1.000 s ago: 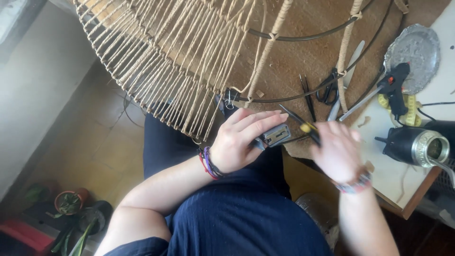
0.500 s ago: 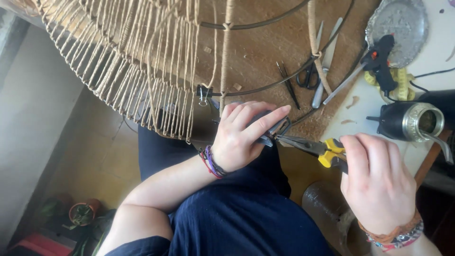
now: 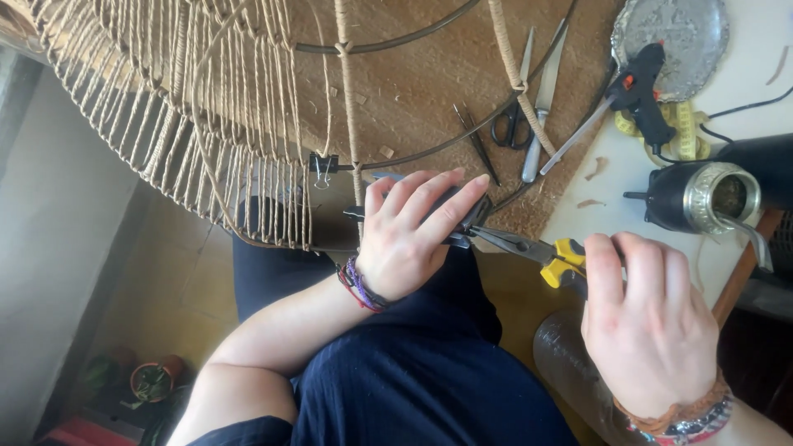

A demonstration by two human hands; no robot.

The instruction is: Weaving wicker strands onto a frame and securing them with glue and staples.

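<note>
Left hand: our left hand [image 3: 409, 235], mid-frame, clasps a dark clip [image 3: 462, 216] — steadying it for the tool.
Right hand: our right hand [image 3: 648, 326], lower right, grips the yellow-handled pliers [image 3: 529, 248], their nose at the clip.
Frame: the wire frame [image 3: 429, 149] wrapped in twine [image 3: 248, 140] fills the upper left.
Bench: scissors [image 3: 516, 116] and a glue gun [image 3: 636, 91] lie upper right — within reach.

No pkgs, labels, signs or screens are seen anywhere in the frame. Nothing printed is shown, top to btm, left to right.
</note>
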